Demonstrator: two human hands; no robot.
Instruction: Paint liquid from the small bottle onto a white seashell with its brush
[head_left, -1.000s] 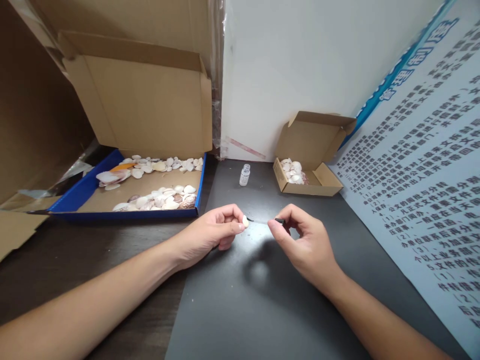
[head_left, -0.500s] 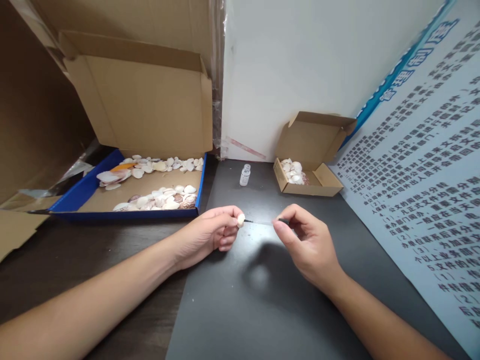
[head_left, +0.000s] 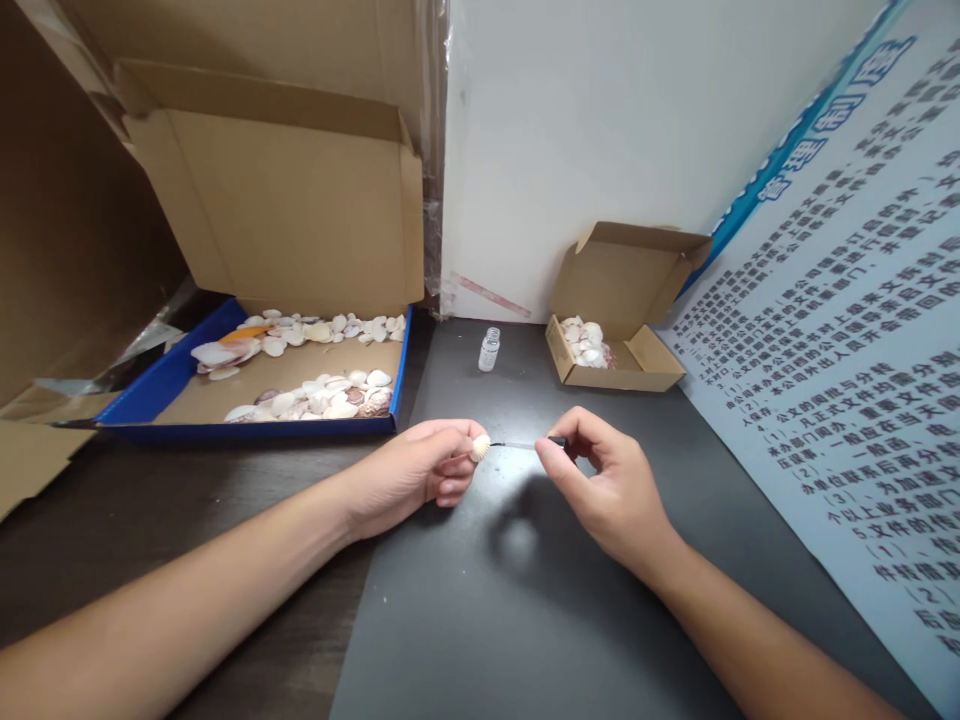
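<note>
The left hand [head_left: 420, 475] has its grip pinched on a small ribbed shell [head_left: 480, 447] at thumb and fingertip, low over the dark mat [head_left: 510, 600] at the middle of the desk [head_left: 112, 520]. The right hand [head_left: 600, 485] pinches a thin black brush [head_left: 525, 443] whose tip meets the shell. Farther back a small glass vial [head_left: 489, 349] stands near the desk's far edge, between a blue tray of shells [head_left: 292, 375] toward the far left corner and a small cardboard box [head_left: 619, 320] holding shells on the right.

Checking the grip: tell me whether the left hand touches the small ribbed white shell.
Touching. The head view shows the left hand pinching the small ribbed white shell at its fingertips.
</note>
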